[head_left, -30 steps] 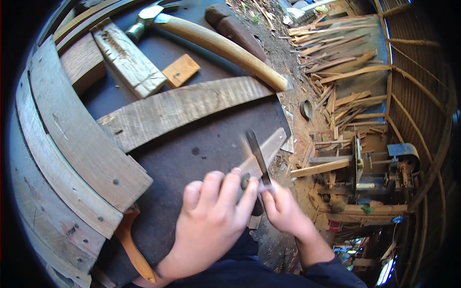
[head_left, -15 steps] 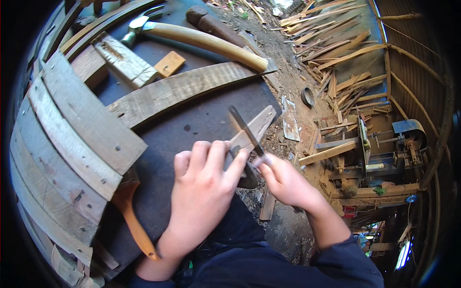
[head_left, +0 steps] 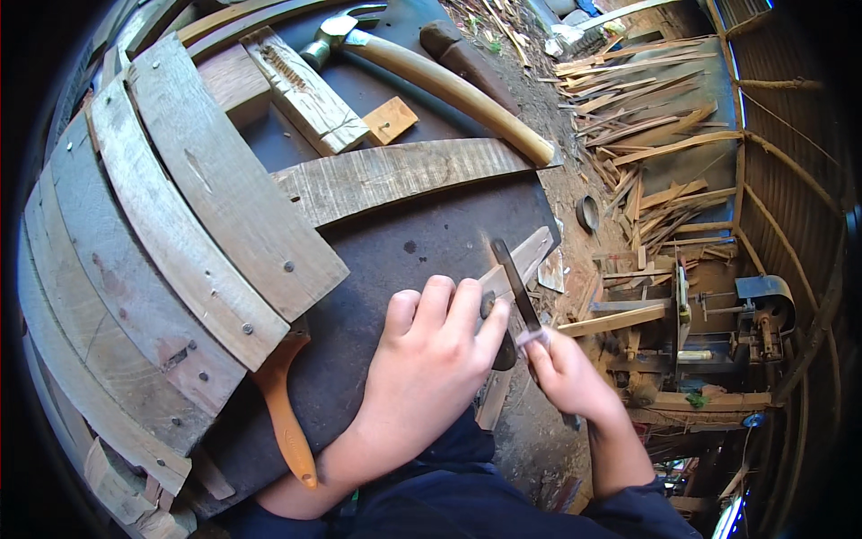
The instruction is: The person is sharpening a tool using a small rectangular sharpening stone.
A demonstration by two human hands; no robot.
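Across one dark tabletop (head_left: pixel 359 301) lie one hammer (head_left: pixel 449 83) and one orange-handled brush (head_left: pixel 289 431). Your left hand (head_left: pixel 431 350) bends its fingers over one tapered wooden piece (head_left: pixel 533 249), whose end juts past them; your right hand (head_left: pixel 572 373) clenches one narrow dark bar (head_left: pixel 515 280) crossing the wood, just beyond the left fingers.

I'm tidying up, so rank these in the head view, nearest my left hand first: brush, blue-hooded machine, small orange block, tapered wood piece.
From your left hand:
1. Tapered wood piece: at the fingers, ahead right.
2. Brush: left, beside the forearm.
3. Small orange block: ahead, across the table.
4. Blue-hooded machine: far right, beyond the table.
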